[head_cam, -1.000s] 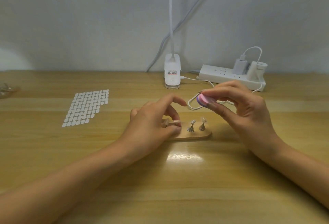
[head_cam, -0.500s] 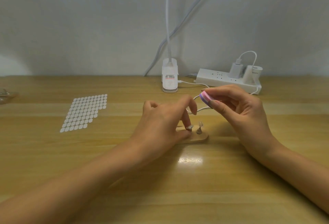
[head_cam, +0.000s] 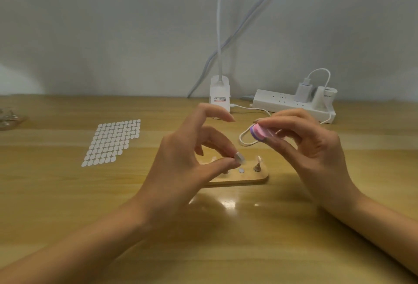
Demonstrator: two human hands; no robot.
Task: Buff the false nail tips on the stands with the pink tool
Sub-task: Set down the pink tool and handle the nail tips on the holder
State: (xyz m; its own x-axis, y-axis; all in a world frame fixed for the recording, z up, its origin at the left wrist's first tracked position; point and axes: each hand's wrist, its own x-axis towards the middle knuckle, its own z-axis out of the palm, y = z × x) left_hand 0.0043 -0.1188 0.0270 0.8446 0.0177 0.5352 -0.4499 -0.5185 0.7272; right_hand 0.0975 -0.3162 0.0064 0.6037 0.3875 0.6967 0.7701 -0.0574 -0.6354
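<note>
Pink with a purple band, the buffing tool (head_cam: 260, 133) is being pinched between the thumb and fingertips of the right hand (head_cam: 312, 148), which is holding it raised above the far right part of the wooden base (head_cam: 248, 179). The left hand (head_cam: 187, 164) is pinching one nail tip (head_cam: 239, 158) between thumb and forefinger, just above the base. Whether a stand is attached under that tip cannot be told. Directly below it, a round white seat (head_cam: 241, 170) is showing bare on the base.

The tool and the held tip are apart, so no buffing contact is taking place. A right-end stand (head_cam: 257, 166) is standing upright with its tip on the base. A further tip is partly showing behind the left fingers.

Judged progress: an early or intermediate stage. The held tip is being presented for buffing, and the tips on the base are likely waiting. Surface finish is too small to assess.

A sheet of white dots (head_cam: 113, 141) is lying well to the left.
</note>
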